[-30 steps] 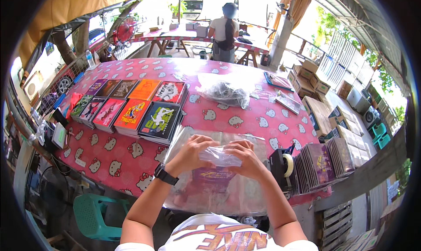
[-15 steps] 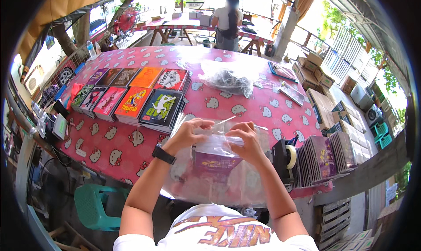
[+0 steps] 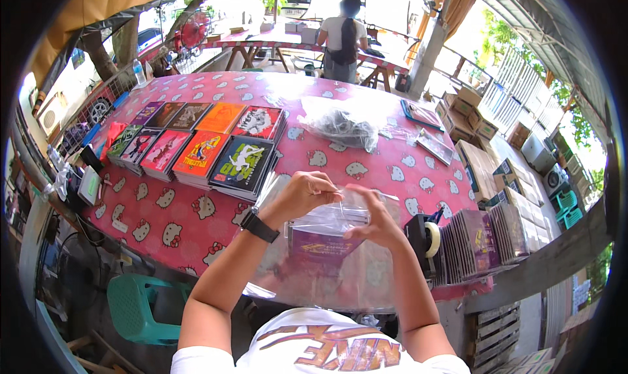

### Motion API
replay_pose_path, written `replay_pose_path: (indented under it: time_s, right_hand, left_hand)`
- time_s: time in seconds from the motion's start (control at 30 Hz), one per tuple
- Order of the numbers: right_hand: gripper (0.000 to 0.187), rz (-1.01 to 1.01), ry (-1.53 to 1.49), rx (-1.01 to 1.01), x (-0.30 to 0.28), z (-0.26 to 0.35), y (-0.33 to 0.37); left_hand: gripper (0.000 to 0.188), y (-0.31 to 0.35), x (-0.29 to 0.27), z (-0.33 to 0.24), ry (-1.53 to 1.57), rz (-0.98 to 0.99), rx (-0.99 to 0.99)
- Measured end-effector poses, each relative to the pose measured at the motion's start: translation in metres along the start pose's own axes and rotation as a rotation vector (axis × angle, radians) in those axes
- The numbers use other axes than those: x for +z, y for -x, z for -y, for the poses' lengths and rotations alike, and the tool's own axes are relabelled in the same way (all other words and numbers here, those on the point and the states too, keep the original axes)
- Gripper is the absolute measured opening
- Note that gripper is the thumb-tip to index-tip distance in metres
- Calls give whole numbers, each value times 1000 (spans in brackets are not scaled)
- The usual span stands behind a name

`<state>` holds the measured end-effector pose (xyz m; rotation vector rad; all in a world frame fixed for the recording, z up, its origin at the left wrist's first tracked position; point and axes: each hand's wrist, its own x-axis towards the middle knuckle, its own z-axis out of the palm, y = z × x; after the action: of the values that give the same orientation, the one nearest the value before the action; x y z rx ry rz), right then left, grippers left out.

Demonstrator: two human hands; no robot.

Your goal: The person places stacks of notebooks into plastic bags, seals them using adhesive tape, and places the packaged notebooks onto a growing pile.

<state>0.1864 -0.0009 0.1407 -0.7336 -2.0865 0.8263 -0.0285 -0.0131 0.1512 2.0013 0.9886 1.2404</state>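
Note:
A purple notebook or book stack [image 3: 320, 244] lies in front of me under clear plastic wrap [image 3: 275, 269]. Above its far end, my left hand [image 3: 304, 196] is closed in a pinch on a thin, pale strip [image 3: 342, 207] that hangs down toward the plastic. My right hand [image 3: 378, 220] is just to the right, thumb and index finger apart. Its index fingertip comes close to my left fingertips, while its thumb is near the plastic over the purple stack.
Stacks of colourful notebooks [image 3: 252, 161] stand at left. A black tape dispenser [image 3: 418, 240] and stacked purple books [image 3: 472, 240] are at right. Beyond lies a plastic bag with dark contents [image 3: 343, 129]. A person [image 3: 341, 40] stands at a far table; a green stool [image 3: 140, 308] is below left.
My hands have come closer together above the plastic. My left hand now pinches the strip, and my right hand's thumb and index finger have spread. The plastic-covered purple stack stays in place.

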Motion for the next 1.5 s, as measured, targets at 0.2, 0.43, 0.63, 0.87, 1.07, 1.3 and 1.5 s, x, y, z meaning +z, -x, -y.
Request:
replay_pose_path:
  time_s: [0.2, 0.43, 0.63, 0.87, 1.07, 1.3, 1.5]
  right_hand:
    - [49, 36, 305, -89, 12, 0, 7]
    - [20, 35, 329, -197, 22, -6, 17]
    - [21, 15, 495, -276, 22, 0, 18]
    - [17, 17, 437, -165, 26, 9, 14]
    - [20, 132, 490, -105, 17, 8, 8]
    - [34, 127, 580, -205, 19, -14, 32]
    - [27, -99, 520, -288, 32, -19, 42]
  left_hand:
    - [58, 12, -21, -8, 91, 96, 69]
    - [32, 45, -3, -2, -318, 1, 142]
    - [24, 59, 5, 5, -389, 8, 124]
    - [15, 58, 2, -2, -458, -20, 130]
    - [14, 50, 6, -1, -516, 21, 62]
    - [29, 61, 8, -3, -541, -95, 125]
    - [39, 71, 13, 15, -514, -1, 168]
